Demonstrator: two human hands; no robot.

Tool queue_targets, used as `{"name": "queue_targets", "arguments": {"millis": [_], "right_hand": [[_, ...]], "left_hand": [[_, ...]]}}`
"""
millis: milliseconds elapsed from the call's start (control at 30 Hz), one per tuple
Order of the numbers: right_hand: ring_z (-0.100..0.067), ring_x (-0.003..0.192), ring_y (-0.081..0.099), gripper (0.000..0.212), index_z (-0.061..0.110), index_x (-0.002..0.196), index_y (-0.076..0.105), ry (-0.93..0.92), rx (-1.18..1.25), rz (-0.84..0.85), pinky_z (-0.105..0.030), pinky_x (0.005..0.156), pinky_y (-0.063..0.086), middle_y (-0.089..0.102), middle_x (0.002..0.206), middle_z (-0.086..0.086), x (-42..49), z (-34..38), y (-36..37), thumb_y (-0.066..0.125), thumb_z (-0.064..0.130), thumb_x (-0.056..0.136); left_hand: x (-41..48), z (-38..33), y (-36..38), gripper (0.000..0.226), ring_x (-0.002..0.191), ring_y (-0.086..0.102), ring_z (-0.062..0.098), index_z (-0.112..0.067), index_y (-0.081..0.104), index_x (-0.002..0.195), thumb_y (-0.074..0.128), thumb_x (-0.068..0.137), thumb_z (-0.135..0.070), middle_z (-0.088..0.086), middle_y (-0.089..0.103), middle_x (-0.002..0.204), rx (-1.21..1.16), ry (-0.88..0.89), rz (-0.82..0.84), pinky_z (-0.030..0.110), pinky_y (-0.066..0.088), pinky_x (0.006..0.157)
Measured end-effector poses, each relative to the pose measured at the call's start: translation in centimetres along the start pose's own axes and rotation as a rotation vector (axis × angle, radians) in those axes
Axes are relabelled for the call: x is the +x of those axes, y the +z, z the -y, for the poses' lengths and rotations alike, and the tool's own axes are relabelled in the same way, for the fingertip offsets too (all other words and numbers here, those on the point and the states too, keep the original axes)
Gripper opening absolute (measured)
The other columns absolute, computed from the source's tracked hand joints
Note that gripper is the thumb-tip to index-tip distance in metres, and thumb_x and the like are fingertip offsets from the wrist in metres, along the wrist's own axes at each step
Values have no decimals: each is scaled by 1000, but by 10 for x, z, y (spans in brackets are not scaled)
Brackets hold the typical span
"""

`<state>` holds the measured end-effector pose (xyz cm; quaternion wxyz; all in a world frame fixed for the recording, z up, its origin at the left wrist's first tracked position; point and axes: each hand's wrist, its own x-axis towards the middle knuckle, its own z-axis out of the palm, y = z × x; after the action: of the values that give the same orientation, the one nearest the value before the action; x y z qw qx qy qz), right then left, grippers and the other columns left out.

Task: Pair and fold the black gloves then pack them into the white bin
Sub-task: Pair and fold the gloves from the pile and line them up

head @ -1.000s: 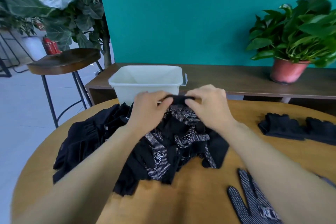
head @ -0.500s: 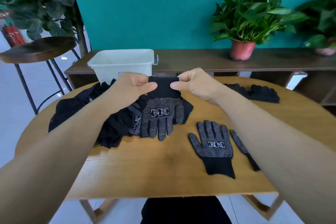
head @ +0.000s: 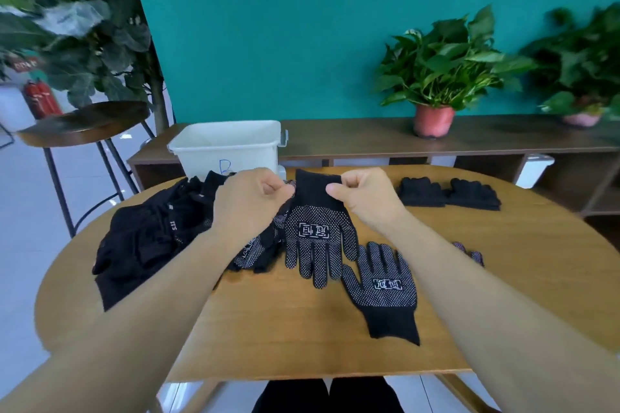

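Left hand [head: 248,201] and right hand [head: 365,198] each pinch the dotted glove [head: 318,231] by its cuff, fingers pointing toward the person over the counter [head: 285,329]; the flat glove [head: 385,288] lies just right, reversed, nearer the right hand

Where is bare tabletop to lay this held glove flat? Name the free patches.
Free: the near strip of table between your forearms, left of the flat glove; also the right side, nearer than the folded pairs. Crowded: the left, under the glove pile, and the centre below the held glove.
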<state>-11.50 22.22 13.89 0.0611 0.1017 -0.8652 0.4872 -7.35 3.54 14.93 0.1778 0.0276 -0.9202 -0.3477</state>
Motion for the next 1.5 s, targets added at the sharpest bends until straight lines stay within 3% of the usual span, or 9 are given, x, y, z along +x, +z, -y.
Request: {"name": "queue_targets", "arguments": {"millis": [167,300,400,533,667,833,1067,1233,1500], "right_hand": [[-12,79,46,37,12,56,57,-118,-142,-119,-34,80,25,49,61,9,-15,5,13,67,30,87],[1,120,34,17,38,69,69,-134,-28,7,-32,98,15,57,86,36,-22,9,4,68,38,86],[-5,113,55,26,41,84,70,-50,128,-50,-45,111,31,66,98,27,-18,-4,-7,63,53,62],[-9,90,64,28,15,111,66,89,284,202,-21,79,51,72,103,-1,-20,-15,-17,69,13,84],[-24,75,59,17,-10,86,65,95,202,171,-54,89,51,68,90,-29,-14,-27,-13,69,6,84],[-32,86,70,31,25,81,74,34,151,35,-52,89,53,75,81,-5,-1,-28,-5,65,48,61],[-10,90,54,4,27,74,76,-263,-181,-83,-34,93,31,62,76,15,-61,-61,39,78,24,76],[-20,102,66,20,38,75,75,-490,-646,76,-37,94,27,71,81,20,-105,-114,88,72,31,56],[-21,110,60,32,31,80,76,-521,-705,28,-41,98,27,71,87,17,-116,-113,95,64,18,52]], "left_hand": [[-17,-15,25,43,86,63,-8,-41,65,80,62,54,-74,-26,69,80,-89,84,186,35,50,90],[-11,-20,31,24,61,53,12,-21,60,65,72,73,-40,-11,58,58,-288,52,123,37,48,68],[-7,-20,26,6,82,70,25,-13,72,81,72,86,-11,7,74,80,-431,0,188,46,56,82],[-5,-16,26,14,100,70,30,-4,74,101,68,88,-2,14,75,99,-476,-42,411,43,55,93],[5,-6,33,14,92,73,26,-6,76,100,70,87,-3,10,76,94,-444,-63,383,41,58,88],[26,-8,29,29,49,50,7,-5,60,63,74,85,-16,-9,58,53,-350,31,213,16,39,55],[-24,63,45,6,56,50,-1,-16,72,80,70,78,-21,-13,62,60,-197,186,324,27,43,65],[-79,144,77,30,100,62,-6,-47,61,108,63,78,-42,-30,69,103,193,301,377,49,34,109],[-95,142,72,42,129,48,-3,-37,72,114,50,87,-14,-19,59,133,311,415,326,32,-1,117]]}}
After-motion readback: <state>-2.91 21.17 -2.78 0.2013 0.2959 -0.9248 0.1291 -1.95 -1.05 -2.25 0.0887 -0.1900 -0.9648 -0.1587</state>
